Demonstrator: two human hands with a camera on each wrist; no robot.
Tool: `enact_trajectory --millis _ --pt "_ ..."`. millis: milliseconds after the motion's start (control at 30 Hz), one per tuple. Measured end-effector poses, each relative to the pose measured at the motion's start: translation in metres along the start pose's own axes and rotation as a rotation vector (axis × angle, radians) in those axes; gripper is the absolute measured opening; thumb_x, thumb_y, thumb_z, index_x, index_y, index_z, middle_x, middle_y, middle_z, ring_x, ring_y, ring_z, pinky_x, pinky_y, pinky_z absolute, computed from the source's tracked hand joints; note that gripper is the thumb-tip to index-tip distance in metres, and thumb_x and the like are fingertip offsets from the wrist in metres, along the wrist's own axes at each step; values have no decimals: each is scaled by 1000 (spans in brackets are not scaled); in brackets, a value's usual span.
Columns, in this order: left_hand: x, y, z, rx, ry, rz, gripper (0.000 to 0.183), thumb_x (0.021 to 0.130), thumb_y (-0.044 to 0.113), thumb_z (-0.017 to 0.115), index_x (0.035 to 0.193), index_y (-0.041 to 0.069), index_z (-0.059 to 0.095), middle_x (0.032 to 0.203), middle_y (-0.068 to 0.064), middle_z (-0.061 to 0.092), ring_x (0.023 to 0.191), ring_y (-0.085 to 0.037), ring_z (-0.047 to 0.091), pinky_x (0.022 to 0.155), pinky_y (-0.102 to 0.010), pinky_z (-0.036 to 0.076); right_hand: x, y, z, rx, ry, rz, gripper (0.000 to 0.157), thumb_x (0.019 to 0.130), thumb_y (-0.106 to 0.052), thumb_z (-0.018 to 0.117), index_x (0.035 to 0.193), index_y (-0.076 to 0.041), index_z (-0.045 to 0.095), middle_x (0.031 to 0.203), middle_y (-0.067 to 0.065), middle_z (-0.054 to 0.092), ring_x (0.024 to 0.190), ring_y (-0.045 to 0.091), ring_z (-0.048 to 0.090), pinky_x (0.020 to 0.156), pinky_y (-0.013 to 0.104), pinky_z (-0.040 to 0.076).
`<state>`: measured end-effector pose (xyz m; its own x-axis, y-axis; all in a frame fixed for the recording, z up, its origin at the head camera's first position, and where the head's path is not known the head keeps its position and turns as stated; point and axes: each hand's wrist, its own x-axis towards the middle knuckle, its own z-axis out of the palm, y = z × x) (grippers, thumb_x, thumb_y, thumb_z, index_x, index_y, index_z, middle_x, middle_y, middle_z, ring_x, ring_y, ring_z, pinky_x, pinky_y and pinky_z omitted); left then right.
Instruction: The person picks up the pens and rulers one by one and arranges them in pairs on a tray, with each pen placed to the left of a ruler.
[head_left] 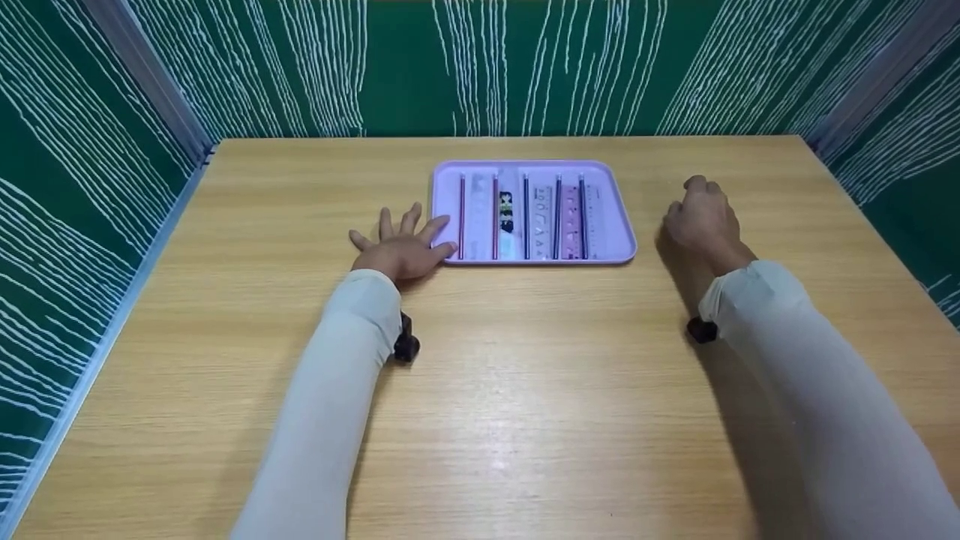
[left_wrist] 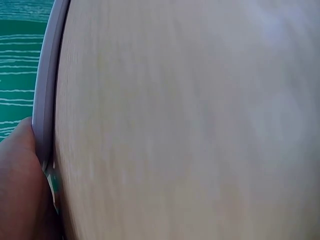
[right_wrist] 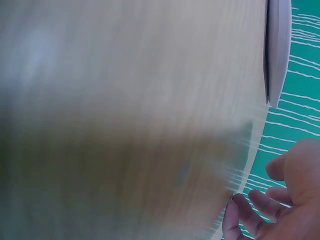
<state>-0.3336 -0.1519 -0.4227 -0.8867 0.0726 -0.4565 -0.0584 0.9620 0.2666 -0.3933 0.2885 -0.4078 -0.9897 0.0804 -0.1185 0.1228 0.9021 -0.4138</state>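
Observation:
A lilac tray (head_left: 619,225) lies toward the back of the table. In it several pencils stand in a row lengthwise, with a red pencil (head_left: 462,217) at the left and a dark pencil (head_left: 583,217) at the right. Between them lie a pink stencil ruler (head_left: 571,223), a clear stencil ruler (head_left: 541,223) and a strip with black cartoon figures (head_left: 506,211). My left hand (head_left: 401,247) has its fingers spread, and the thumb side touches the tray's front left corner. Right of the tray, my right hand (head_left: 703,217) holds nothing; its fingers (right_wrist: 265,205) are loosely bent in the right wrist view.
The wooden table (head_left: 487,390) spreads out in front of the tray. Green walls with white streaks (head_left: 510,67) enclose its back and sides. A dark wrist camera (head_left: 406,341) sits under the left sleeve, another wrist camera (head_left: 702,330) under the right.

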Motion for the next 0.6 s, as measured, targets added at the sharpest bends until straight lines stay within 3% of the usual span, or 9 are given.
enact_trajectory --millis 133,367,600 --pt "-6 1 -2 -24 16 21 71 96 77 30 158 57 4 173 7 -16 154 -41 -28 103 -85 -21 0 -1 0 5 -8 -8 59 108 -25 31 157 5 21 151 33 36 131 45 44 114 63 38" --pt "-9 2 -2 -32 4 35 71 96 78 30 159 56 3 173 6 -17 154 -40 -29 103 -85 -22 -3 -3 2 -62 37 -79 54 104 -20 34 148 12 32 141 36 44 122 49 50 104 65 46" --pt "-7 -4 0 -26 5 41 73 94 82 26 158 57 2 173 5 -16 154 -42 -28 102 -86 -21 1 -14 0 -107 -51 -56 58 107 -25 33 154 7 26 146 34 41 124 44 48 111 64 42"
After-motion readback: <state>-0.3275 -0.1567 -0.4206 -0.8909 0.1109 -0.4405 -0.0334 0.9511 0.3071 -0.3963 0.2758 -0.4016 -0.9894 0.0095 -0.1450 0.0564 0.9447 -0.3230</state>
